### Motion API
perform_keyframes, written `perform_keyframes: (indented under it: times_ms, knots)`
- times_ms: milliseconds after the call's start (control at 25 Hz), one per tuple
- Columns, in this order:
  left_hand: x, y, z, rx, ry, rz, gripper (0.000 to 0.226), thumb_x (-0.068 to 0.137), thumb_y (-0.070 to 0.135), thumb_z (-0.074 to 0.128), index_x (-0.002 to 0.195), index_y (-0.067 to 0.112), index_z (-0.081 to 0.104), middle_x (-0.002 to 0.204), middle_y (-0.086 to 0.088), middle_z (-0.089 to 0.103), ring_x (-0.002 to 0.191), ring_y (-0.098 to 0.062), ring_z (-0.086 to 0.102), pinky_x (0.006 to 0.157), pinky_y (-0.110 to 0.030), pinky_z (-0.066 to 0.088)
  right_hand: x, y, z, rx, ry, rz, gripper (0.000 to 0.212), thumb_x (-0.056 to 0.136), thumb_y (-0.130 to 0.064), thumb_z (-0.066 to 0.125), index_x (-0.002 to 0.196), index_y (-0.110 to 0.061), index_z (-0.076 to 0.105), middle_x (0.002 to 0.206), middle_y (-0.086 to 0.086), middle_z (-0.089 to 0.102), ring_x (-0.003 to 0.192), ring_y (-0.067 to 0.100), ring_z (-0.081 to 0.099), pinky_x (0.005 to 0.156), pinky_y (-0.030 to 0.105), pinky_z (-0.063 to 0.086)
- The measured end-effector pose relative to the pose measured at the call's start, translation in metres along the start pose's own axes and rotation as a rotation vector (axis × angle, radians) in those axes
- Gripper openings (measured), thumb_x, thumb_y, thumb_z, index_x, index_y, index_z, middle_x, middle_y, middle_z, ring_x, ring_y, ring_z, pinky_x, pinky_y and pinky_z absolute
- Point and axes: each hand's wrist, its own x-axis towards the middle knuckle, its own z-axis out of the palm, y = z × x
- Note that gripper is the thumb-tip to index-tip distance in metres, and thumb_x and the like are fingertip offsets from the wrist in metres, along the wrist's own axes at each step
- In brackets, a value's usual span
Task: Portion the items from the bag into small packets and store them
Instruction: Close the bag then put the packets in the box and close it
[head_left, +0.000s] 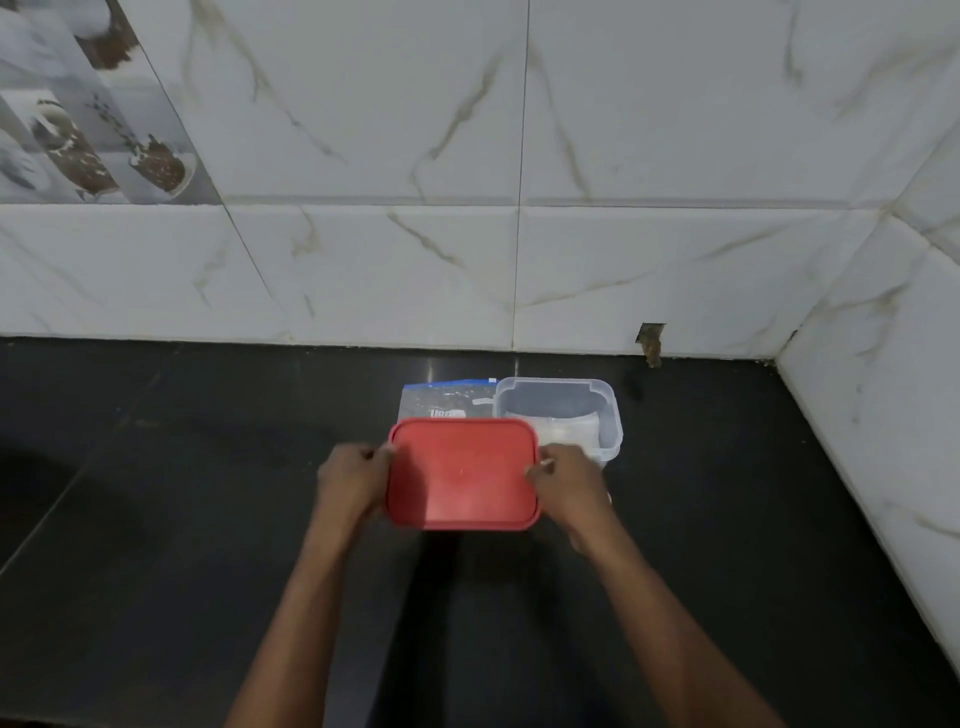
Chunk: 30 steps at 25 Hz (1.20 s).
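Observation:
A red rectangular lid (462, 473) is held level above the black counter, gripped on both short sides. My left hand (350, 480) pinches its left edge and my right hand (569, 480) pinches its right edge. Behind the lid on the right stands a clear plastic container (608, 415), open on top, with small whitish packets (563, 428) inside it. To the left of the container lies a clear bag with a blue top strip (441, 397), partly hidden by the lid.
The black counter (208, 493) runs left and toward me. A white marble-tiled wall (519, 260) stands close behind the container, and a side wall (883, 415) closes in on the right. A small chipped hole (650, 340) marks the wall base.

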Motion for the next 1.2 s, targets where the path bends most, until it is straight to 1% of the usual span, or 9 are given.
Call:
perform_keyframes:
  times_ms: [160,280,360,560,640,800,920,1040,1200]
  knots:
    - [0.006,0.082,0.024,-0.416,-0.092,0.054,0.052,0.094,0.054,0.058,0.083,0.005,0.070,0.078,-0.012,0.069,0.070,-0.028,0.066,0.063,-0.037,0.054,0.034,-0.022,-0.066,0.093,0.218,-0.020,0.025,0.091,-0.031,0.057,0.098,-0.012,0.072,0.094,0.007,0.072,0.090,0.026,0.065,0.080,0.032,0.048]
    - [0.014,0.124,0.053,-0.617,-0.090,0.051,0.060,0.090,0.066,0.054,0.076,0.008,0.060,0.073,-0.011,0.061,0.065,-0.025,0.059,0.067,-0.040,0.054,0.063,-0.024,-0.097,0.525,0.286,0.090,0.031,0.086,-0.038,0.053,0.069,-0.016,0.067,0.070,0.005,0.064,0.066,0.023,0.061,0.072,0.040,0.051]
    - [0.020,0.129,0.071,-0.640,-0.056,0.061,0.060,0.086,0.066,0.058,0.070,0.008,0.061,0.069,-0.012,0.061,0.065,-0.025,0.061,0.076,-0.045,0.060,0.076,-0.016,-0.103,0.714,0.330,0.142,0.033,0.085,-0.035,0.051,0.075,-0.009,0.069,0.073,0.011,0.067,0.066,0.025,0.066,0.074,0.044,0.059]
    - [0.019,0.104,0.106,-0.638,-0.141,-0.004,0.017,0.074,0.030,0.074,0.069,0.014,0.076,0.076,-0.007,0.076,0.076,-0.022,0.072,0.090,-0.050,0.060,0.083,0.026,-0.087,0.637,0.428,0.120,0.021,0.080,-0.024,0.062,0.063,-0.015,0.072,0.065,0.004,0.072,0.068,0.018,0.071,0.078,0.046,0.060]
    - [0.013,0.093,0.116,-0.576,-0.136,0.012,0.005,0.074,0.018,0.075,0.074,0.016,0.080,0.076,-0.004,0.078,0.077,-0.020,0.072,0.090,-0.049,0.060,0.080,0.033,-0.081,0.542,0.451,0.090,0.018,0.081,-0.016,0.064,0.066,-0.022,0.071,0.068,-0.001,0.071,0.072,0.016,0.068,0.077,0.039,0.060]
    - [0.002,0.083,0.123,-0.579,-0.110,0.057,0.024,0.073,0.004,0.074,0.095,0.010,0.080,0.089,-0.004,0.080,0.086,-0.022,0.076,0.090,-0.042,0.061,0.083,0.045,-0.073,0.494,0.514,0.016,0.023,0.080,-0.002,0.063,0.083,-0.023,0.072,0.083,-0.002,0.073,0.073,0.007,0.067,0.071,0.025,0.055]
    - [0.003,0.091,0.124,-0.499,-0.017,0.128,0.035,0.079,-0.004,0.070,0.112,0.004,0.076,0.104,-0.006,0.078,0.091,-0.016,0.073,0.089,-0.028,0.058,0.092,0.052,-0.064,0.421,0.512,-0.029,0.026,0.080,-0.001,0.064,0.099,-0.015,0.075,0.090,-0.003,0.074,0.083,0.008,0.070,0.079,0.028,0.057]
    - [0.004,0.097,0.127,-0.364,0.051,0.190,0.035,0.083,-0.010,0.061,0.111,0.002,0.076,0.100,-0.009,0.078,0.084,-0.013,0.068,0.074,-0.015,0.050,0.097,0.055,-0.049,0.314,0.498,-0.042,0.030,0.082,0.003,0.063,0.107,-0.009,0.073,0.099,0.004,0.074,0.089,0.014,0.070,0.087,0.031,0.056]
    - [0.007,0.094,0.139,-0.236,0.091,0.194,0.033,0.082,-0.012,0.053,0.097,0.002,0.078,0.085,-0.010,0.077,0.077,-0.022,0.070,0.068,-0.029,0.056,0.095,0.062,-0.034,0.205,0.529,-0.055,0.027,0.085,0.002,0.060,0.108,-0.005,0.072,0.099,0.009,0.074,0.090,0.020,0.069,0.087,0.026,0.052]
